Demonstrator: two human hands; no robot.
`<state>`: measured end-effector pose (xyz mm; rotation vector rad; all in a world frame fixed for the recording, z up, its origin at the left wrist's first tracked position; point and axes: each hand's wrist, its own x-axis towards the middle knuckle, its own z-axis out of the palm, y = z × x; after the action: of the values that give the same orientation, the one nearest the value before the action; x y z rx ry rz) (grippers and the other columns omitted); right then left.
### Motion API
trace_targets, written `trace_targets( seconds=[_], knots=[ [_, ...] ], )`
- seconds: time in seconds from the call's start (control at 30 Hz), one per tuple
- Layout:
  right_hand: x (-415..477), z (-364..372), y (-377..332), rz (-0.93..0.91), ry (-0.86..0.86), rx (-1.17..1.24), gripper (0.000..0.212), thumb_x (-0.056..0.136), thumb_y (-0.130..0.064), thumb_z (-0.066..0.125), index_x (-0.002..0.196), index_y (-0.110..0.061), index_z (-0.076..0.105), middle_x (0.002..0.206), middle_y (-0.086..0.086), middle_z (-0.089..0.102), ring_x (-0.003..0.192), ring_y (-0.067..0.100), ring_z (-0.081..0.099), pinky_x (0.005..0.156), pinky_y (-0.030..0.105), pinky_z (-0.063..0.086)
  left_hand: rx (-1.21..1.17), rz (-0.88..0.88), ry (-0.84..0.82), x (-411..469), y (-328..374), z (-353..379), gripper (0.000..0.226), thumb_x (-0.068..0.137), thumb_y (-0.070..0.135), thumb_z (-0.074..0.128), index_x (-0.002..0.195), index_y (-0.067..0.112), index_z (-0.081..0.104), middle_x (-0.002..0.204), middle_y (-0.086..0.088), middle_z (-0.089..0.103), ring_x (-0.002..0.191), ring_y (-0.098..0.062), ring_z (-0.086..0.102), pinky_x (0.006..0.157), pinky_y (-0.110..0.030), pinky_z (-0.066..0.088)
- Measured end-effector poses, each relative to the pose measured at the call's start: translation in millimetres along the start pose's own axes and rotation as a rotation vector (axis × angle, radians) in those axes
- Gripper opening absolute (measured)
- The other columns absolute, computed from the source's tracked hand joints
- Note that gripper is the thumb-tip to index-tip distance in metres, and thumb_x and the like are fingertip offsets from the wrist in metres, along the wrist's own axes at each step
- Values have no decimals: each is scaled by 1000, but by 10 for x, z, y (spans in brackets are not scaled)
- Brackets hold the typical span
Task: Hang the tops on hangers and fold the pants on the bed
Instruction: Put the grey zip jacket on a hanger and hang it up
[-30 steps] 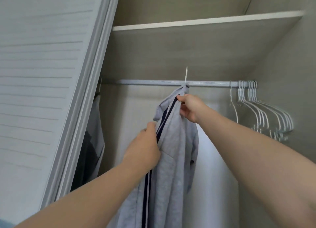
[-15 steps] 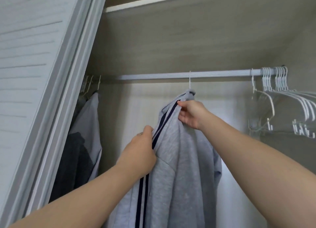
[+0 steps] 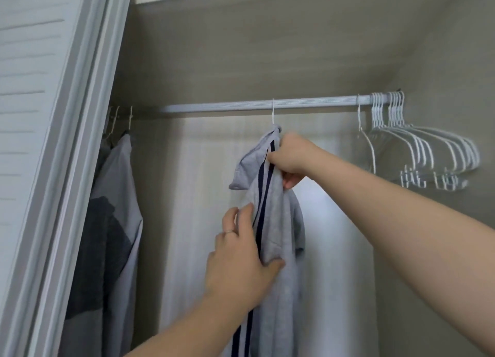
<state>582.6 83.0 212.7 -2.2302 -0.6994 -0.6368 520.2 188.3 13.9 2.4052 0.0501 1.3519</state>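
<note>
Looking up into an open wardrobe (image 3: 203, 169), with a white louvred door (image 3: 40, 115) leaning along the left and the pale underside of a shelf (image 3: 267, 49) spanning the top. Seeing a white rail (image 3: 308, 103) running left to right below that shelf, close to the far wall. Finding a light shirt and a darker garment (image 3: 117, 209) hanging at the left end of the rail, partly hidden by the door frame. Handling a grey top (image 3: 278, 223) with 2 dark stripes down its front, hanging near the middle of the rail, well apart from those clothes, its collar flopping to the left. Holding both bare forearms out from the near edge. Clamping the right hand (image 3: 290, 156) on the top just below the collar, fingers curled around a bunch of cloth. Pressing the left hand (image 3: 238, 265) against the striped front lower down, fingers spread apart and nearly straight, thumb lying across a fold of cloth. Noting a bunch of empty white hangers (image 3: 428, 153) crowding the right end of the rail, with 1 more white hanger (image 3: 365, 142) hanging just left of them. Catching the thin white hook (image 3: 272, 113) of the top's own hanger sitting over the rail right above the collar, with the rest of that hanger hidden inside the cloth. Wearing a thin ring (image 3: 229, 232) on 1 finger of the left hand.
</note>
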Motion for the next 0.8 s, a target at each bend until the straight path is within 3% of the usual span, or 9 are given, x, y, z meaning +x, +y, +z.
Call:
trace_targets(
  seconds=[0.1, 0.2, 0.33, 0.5, 0.7, 0.8],
  knots=[
    [-167, -117, 84, -20, 56, -61, 17, 95, -7, 41, 90, 1, 54, 78, 31, 68, 58, 45, 71, 63, 54, 62, 30, 0, -62, -91, 188, 142, 100, 86, 14, 60, 151, 39, -13, 156, 4, 3, 116, -28, 50, 88, -44, 53],
    [-278, -179, 172, 8, 1, -58, 19, 94, -6, 38, 94, 3, 55, 85, 33, 70, 69, 47, 72, 72, 55, 62, -1, -12, -102, -136, 257, 171, 104, 85, -1, 51, 154, 39, -15, 150, -3, 16, 105, -27, 52, 84, -41, 54],
    [-271, -114, 205, -34, -13, 66, 15, 94, -2, 41, 92, -1, 55, 97, 30, 70, 75, 46, 72, 72, 56, 61, 28, -41, -143, -190, 196, 83, 106, 86, -3, 51, 154, 41, -17, 151, -5, 17, 107, -26, 51, 76, -34, 50],
    [-84, 200, 231, -110, 13, 178, 26, 92, -2, 42, 110, 3, 59, 100, 26, 69, 77, 46, 72, 69, 56, 61, 271, 32, -153, -237, -56, -149, 105, 84, -3, 55, 151, 43, -11, 142, -4, 23, 104, -26, 47, 68, -36, 45],
    [176, 702, 55, -220, -49, 351, 25, 92, -4, 44, 110, 2, 61, 94, 24, 71, 71, 44, 73, 64, 55, 62, 421, 5, -203, -133, -432, -519, 88, 84, -9, 49, 152, 32, 12, 134, -8, 27, 98, -29, 51, 82, -45, 55],
    [330, 988, -79, -279, -80, 416, 25, 92, -4, 44, 109, -2, 62, 92, 21, 71, 70, 41, 73, 59, 53, 62, 499, -46, -211, -82, -596, -652, 80, 84, -9, 48, 149, 27, 18, 132, -10, 29, 90, -26, 49, 80, -42, 54]
  ],
)
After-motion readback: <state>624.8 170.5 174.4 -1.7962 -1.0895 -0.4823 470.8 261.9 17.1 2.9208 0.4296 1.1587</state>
